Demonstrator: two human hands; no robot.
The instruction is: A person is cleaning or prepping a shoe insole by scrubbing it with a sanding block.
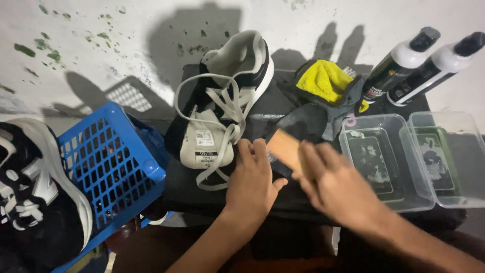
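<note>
Two hands: left hand (252,184) flat-fingered, right hand (336,184) gripping one tan block (284,147); two bottles (399,63).

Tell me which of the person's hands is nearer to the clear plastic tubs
Right. The right hand lies just left of the nearer clear plastic tub, almost at its rim, on a tan brush-like block. The left hand is farther left, beside the white sneaker.

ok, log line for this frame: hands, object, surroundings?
left hand: flat on black mat | right hand: on tan block, blurred | sneaker beside | two clear tubs right
</note>
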